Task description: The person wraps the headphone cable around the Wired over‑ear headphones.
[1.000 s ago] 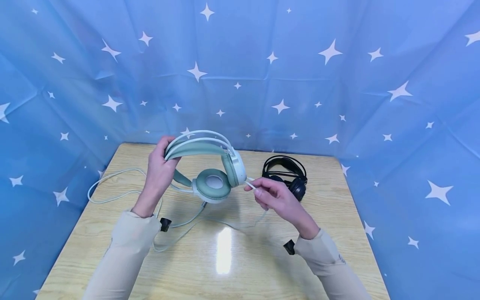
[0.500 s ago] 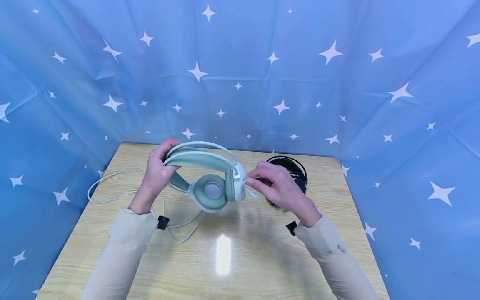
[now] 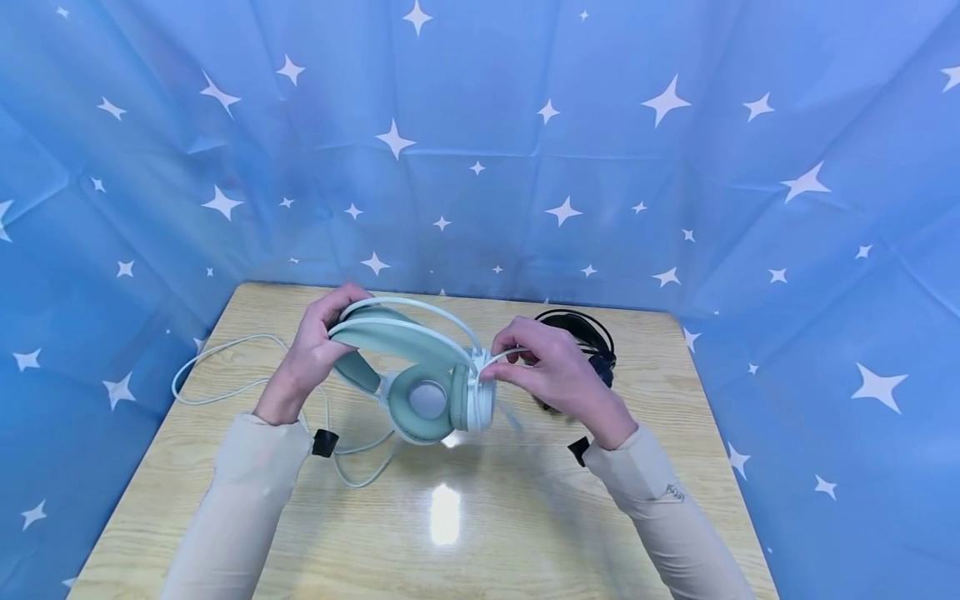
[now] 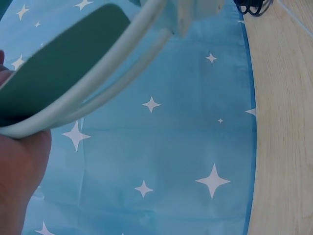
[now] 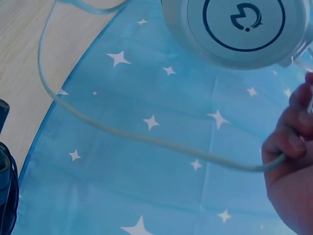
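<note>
My left hand (image 3: 313, 346) grips the headband of a pale green and white pair of headphones (image 3: 405, 333), held up over the table and tilted. In the left wrist view, the twin white bars of the headband (image 4: 93, 93) cross that hand. At the other end, my right hand (image 3: 551, 367) pinches a thin pale cable (image 3: 504, 356) at the nearer ear cup (image 3: 480, 400). The cable (image 5: 146, 140) hangs in a long loop from this hand in the right wrist view, below the cup's outer face (image 5: 244, 24) with its dark ring and logo.
Black headphones (image 3: 577, 329) lie at the back right of the wooden table (image 3: 525, 533), partly behind my right hand. More pale cable (image 3: 217, 400) loops over the left side of the table. A blue curtain with white stars (image 3: 480, 125) surrounds the far edge and sides.
The green headphones have come lower and turned, bringing the cups closer together in view. My right hand rose slightly and moved left with the cable, up to the ear cup's top.
</note>
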Demonstrator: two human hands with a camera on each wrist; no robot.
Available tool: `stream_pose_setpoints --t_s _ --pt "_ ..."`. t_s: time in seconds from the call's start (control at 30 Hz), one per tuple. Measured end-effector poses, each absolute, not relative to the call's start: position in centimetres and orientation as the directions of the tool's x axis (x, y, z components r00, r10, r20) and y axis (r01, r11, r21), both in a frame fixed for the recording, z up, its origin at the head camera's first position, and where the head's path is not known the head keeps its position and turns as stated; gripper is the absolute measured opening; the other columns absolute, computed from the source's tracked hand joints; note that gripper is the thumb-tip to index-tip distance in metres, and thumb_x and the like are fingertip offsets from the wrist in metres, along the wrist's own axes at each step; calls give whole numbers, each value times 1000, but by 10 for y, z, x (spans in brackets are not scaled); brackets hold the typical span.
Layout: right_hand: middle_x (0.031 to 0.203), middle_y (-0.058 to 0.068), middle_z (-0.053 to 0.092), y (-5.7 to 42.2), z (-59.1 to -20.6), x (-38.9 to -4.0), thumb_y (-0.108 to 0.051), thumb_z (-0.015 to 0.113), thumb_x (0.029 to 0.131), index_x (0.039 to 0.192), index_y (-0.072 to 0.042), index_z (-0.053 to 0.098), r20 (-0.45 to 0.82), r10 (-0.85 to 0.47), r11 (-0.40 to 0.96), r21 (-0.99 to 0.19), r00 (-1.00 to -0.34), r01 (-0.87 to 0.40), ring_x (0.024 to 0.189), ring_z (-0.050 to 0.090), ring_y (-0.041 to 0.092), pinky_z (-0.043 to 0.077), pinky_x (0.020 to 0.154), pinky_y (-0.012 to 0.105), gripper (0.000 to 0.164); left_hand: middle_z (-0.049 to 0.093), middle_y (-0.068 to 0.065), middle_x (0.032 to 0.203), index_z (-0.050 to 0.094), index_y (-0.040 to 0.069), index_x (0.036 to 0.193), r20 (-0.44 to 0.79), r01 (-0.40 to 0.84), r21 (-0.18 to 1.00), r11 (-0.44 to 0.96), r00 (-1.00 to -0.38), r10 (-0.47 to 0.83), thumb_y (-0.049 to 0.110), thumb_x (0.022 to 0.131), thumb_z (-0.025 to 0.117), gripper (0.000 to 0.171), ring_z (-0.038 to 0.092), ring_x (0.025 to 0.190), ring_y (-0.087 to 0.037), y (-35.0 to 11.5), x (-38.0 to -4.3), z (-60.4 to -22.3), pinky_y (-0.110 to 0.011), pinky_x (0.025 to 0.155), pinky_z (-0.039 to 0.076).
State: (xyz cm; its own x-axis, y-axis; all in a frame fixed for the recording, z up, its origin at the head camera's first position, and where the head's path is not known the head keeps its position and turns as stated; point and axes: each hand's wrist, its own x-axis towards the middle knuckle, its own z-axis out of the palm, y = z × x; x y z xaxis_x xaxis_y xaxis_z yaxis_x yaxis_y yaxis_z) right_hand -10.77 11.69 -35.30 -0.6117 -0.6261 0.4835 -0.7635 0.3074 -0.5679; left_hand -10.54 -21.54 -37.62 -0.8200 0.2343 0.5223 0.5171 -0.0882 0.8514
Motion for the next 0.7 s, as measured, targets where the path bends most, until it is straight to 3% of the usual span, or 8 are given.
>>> stream_pose_setpoints --t_s 0.23,0.33,0.5,0.7 --pt "91 -6 65 121 -355 -114 -3 79 88 103 -12 73 502 -698 197 -551 -510 -811 65 46 6 40 58 21 19 61 -3 89 65 3 104 514 507 855 -115 -794 324 -8 83 55 25 54 79 -17 -218 -108 -377 -29 79 42" --pt "91 -5 65 121 -357 -116 -2 80 86 101 -13 73 505 -683 197 -567 -527 -800 65 46 6 40 58 21 20 61 -3 88 65 6 103 513 487 857 -168 -781 355 -6 82 55 26 55 78 -17 -218 -109 -379 -29 78 43" --pt "89 -4 66 119 -362 -118 0 82 84 97 -14 73 517 -640 200 -602 -569 -773 67 50 8 42 59 20 21 63 4 85 67 13 107 546 439 834 -336 -747 379 -10 75 49 43 54 71 -13 -216 -111 -382 -26 70 44" --pt "93 -3 69 118 -371 -126 -3 75 93 99 -10 76 463 -623 190 -693 -631 -695 76 58 11 48 66 24 9 64 6 87 65 8 117 592 289 745 -601 -702 395 -18 73 31 61 30 54 -17 -214 -114 -385 -27 47 23"
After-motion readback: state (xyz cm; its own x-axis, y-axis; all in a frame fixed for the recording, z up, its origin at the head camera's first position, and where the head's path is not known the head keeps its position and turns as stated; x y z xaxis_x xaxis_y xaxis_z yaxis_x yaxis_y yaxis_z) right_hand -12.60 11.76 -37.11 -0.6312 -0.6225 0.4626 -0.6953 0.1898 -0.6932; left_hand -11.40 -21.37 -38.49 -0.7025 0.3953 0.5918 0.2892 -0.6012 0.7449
